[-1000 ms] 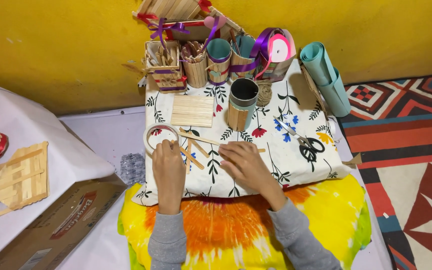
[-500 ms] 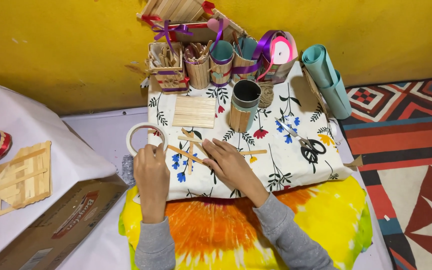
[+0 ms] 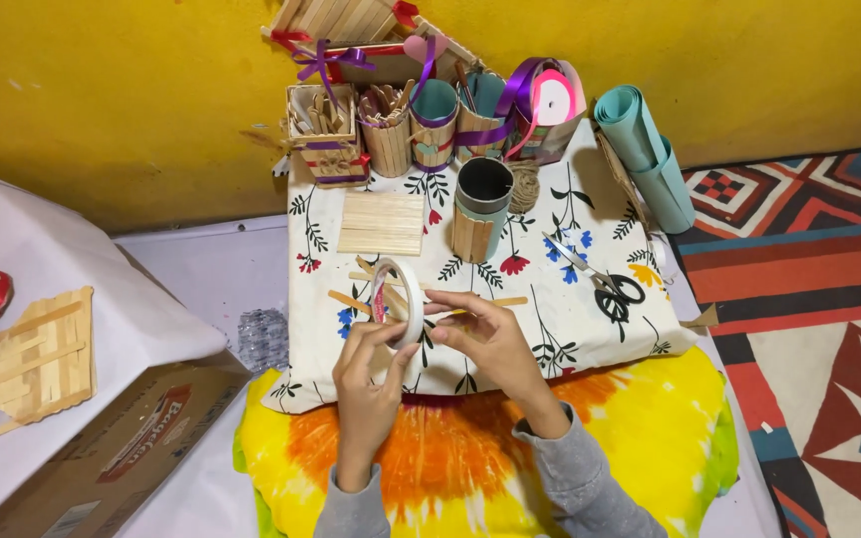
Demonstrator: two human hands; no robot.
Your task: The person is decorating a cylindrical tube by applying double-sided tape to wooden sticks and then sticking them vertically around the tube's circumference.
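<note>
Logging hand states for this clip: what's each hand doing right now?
Left hand: closed on the roll of tape, gripping it from below.
Right hand: fingers pinched at the roll's edge; whether it grips the tape end cannot be told.

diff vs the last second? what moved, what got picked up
The tape roll went from lying flat on the floral cloth under the left hand to lifted on edge above it. The right hand left the loose sticks and now pinches the roll's rim, so both hands hold it. The scissors, stick stack and cups stayed put.
</note>
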